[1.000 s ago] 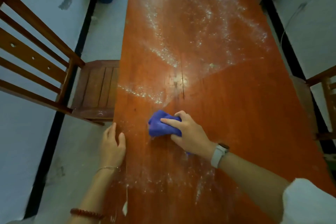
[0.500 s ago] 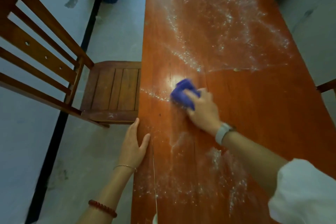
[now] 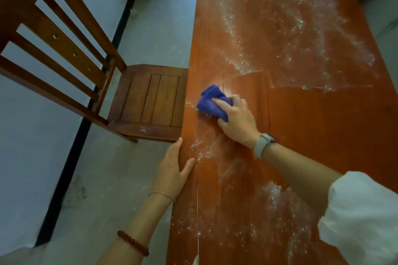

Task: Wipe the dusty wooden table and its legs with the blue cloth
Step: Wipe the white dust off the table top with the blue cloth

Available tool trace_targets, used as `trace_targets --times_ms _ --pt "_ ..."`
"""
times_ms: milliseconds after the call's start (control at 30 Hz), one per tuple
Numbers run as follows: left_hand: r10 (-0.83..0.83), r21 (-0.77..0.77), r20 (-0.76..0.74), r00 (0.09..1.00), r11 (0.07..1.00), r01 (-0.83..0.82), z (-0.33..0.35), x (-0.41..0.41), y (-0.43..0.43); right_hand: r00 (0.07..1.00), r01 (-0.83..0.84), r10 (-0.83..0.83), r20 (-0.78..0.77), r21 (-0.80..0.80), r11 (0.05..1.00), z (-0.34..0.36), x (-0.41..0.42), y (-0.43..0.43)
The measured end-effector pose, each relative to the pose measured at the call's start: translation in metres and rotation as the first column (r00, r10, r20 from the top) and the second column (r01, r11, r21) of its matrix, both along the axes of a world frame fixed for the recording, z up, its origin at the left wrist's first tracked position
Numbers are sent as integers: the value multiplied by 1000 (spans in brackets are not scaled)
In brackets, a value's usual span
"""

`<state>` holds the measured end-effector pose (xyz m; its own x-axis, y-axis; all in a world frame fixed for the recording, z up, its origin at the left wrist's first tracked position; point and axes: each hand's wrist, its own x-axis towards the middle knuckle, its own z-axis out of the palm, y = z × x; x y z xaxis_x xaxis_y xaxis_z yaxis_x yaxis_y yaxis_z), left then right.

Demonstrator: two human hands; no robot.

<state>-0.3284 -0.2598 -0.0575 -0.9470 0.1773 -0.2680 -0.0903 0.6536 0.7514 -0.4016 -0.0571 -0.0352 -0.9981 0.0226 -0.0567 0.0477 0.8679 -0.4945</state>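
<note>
Much dust covers the desk at top and bottom; only centre-right looks clean. Fingers of the right hand clamp the blue cloth; the left hand rests flat, fingers straight.

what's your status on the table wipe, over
Right hand grips blue cloth on the table top. Left hand flat on the table's left edge. Dust left far and near. Chair beside that edge.
</note>
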Motion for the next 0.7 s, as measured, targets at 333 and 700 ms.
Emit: trace_targets --times_ms 333,700 --pt "-20 73 29 999 997 18 1 1 -7 993 107 -106 52 -15 994 0 -92 -7" --pt "176 81 6 984 981 -176 31 20 -60 934 -356 356 4 65 932 -8 51 -41"
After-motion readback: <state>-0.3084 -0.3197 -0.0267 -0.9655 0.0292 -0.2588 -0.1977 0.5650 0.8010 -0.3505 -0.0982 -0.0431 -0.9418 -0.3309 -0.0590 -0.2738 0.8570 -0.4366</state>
